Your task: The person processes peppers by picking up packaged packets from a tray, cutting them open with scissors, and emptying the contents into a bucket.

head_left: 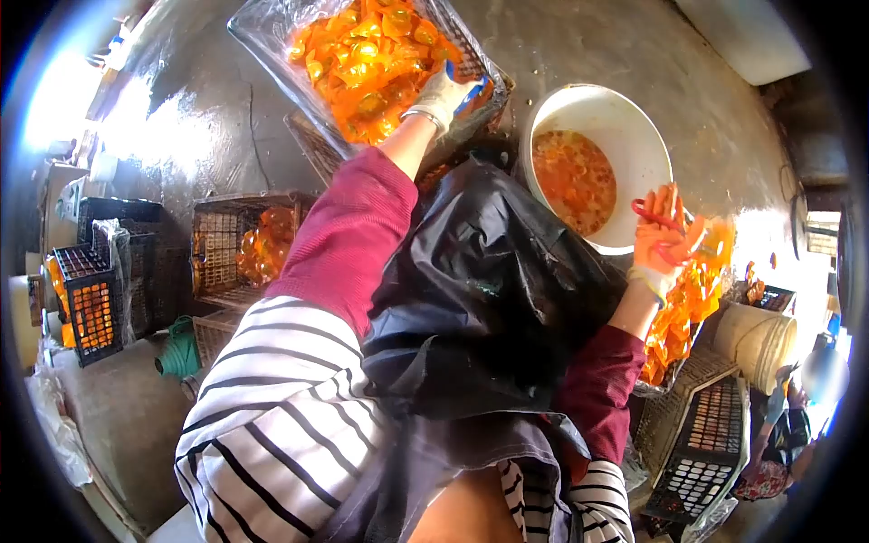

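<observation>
My left hand [444, 95], in a pale glove with blue patches, is at the right side of a plastic-lined crate [258, 59] of glossy orange pieces [362, 63]. Its fingers look apart beside the pieces, with nothing visible held. My right hand [665, 240], in an orange-stained glove, holds a red-handled tool [654, 214]; its working end cannot be made out. Just left of that hand stands a white bucket [647, 149] with orange pieces in liquid [573, 181]. More orange pieces [670, 326] fill a lined crate under and beside my right hand.
A dark crate [213, 249] with orange pieces is at the left, near a green container [178, 348]. Black crates [86, 299] stand farther left. At the right are stacked crates [706, 434], a cream bucket [751, 339] and a partly visible person [792, 421].
</observation>
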The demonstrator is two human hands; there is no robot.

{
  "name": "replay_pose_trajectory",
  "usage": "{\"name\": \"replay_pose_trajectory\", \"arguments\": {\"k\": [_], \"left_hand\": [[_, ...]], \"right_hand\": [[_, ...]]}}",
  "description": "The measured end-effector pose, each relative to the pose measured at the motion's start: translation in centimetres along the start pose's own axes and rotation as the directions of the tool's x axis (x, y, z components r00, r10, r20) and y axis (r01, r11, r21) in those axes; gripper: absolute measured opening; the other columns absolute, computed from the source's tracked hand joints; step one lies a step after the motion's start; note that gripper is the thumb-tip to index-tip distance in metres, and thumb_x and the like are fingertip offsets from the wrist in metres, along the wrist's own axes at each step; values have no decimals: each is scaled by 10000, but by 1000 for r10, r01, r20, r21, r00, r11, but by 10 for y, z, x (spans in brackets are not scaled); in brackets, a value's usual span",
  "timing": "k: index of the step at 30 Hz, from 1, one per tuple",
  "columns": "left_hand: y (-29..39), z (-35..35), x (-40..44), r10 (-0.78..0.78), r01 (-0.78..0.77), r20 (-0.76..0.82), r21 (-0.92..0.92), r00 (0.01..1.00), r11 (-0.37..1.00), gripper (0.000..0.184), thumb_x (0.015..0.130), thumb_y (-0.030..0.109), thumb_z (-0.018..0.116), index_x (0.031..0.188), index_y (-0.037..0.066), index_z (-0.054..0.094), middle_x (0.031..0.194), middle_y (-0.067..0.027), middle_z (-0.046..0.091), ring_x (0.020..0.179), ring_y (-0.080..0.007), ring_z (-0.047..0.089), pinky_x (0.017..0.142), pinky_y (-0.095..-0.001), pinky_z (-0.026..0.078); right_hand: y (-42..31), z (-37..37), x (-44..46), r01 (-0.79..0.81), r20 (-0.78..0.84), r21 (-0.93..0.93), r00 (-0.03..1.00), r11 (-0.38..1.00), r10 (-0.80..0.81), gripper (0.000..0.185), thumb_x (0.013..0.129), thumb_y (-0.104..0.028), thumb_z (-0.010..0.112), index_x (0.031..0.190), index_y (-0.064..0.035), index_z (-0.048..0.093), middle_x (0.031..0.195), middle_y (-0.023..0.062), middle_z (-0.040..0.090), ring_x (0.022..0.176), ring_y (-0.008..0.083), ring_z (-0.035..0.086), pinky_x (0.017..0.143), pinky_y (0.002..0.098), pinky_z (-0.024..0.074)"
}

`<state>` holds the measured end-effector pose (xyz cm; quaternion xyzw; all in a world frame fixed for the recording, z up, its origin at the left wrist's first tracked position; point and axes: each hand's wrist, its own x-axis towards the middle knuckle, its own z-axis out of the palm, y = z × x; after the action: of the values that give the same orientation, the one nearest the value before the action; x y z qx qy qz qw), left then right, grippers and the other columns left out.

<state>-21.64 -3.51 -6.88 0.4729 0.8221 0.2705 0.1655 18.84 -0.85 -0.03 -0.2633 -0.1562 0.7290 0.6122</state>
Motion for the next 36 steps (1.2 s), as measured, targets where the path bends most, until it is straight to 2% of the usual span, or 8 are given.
{"name": "replay_pose_trajectory", "arguments": {"k": [12,15,16,19,29,31,32,36], "left_hand": [[-51,11,15,-245,309,295,-191,923,932,488,756,412,689,1063,41,609,936,-97,634,843,-218,584,753,-325,440],[-69,9,-12,-129,92,45,-917,991,388,404,782,285,687,1084,34,590,991,-89,628,874,-212,595,803,-308,466],[-49,-3,-28,-127,58,97,-957,987,-285,410,799,262,661,1140,57,559,1075,-108,612,976,-245,586,881,-358,459],[-37,-25,-44,-168,84,233,-788,958,-610,429,809,321,647,1164,103,546,1129,-72,601,1049,-267,553,920,-407,433],[103,10,-3,-62,196,201,-978,978,-69,279,816,190,641,1034,27,580,1007,-102,630,941,-215,603,830,-339,487],[138,5,-26,-17,17,11,-916,1000,401,291,838,214,621,1053,26,563,1026,-105,624,967,-214,593,838,-343,477],[135,35,-11,-55,144,154,-977,986,-154,319,870,241,585,1095,20,544,1047,-111,618,986,-215,585,857,-337,461],[147,77,-37,-95,158,158,-987,983,-3,405,859,292,610,1137,8,533,1071,-96,609,997,-206,579,874,-341,448]], "right_hand": [[8,-3,19,-126,152,-39,980,991,130,511,884,-355,519,1199,46,484,1223,155,539,1136,275,515,1024,432,372],[10,-5,16,-226,338,-79,910,971,240,483,894,-357,502,1181,31,506,1222,150,540,1127,265,521,1028,417,367],[13,5,8,-195,228,-127,949,973,220,477,894,-359,503,1176,26,513,1220,148,542,1128,264,520,1030,414,364],[17,12,4,-159,114,-238,975,958,190,473,894,-372,505,1167,14,527,1224,145,539,1146,262,508,1035,406,359],[50,-8,5,-228,90,-511,944,828,316,306,929,-220,456,1172,-41,504,1006,133,603,689,180,608,534,326,477],[60,30,-17,-271,-93,-552,960,789,265,247,932,-172,465,1130,-36,524,958,113,620,728,159,619,533,316,489],[66,16,-5,-195,58,-674,948,713,314,246,894,-144,536,1119,-45,526,943,86,630,797,175,621,629,304,501],[89,-15,14,-21,221,-851,893,525,393,258,840,-199,651,1036,-43,585,903,84,645,788,133,614,682,250,486]]}}
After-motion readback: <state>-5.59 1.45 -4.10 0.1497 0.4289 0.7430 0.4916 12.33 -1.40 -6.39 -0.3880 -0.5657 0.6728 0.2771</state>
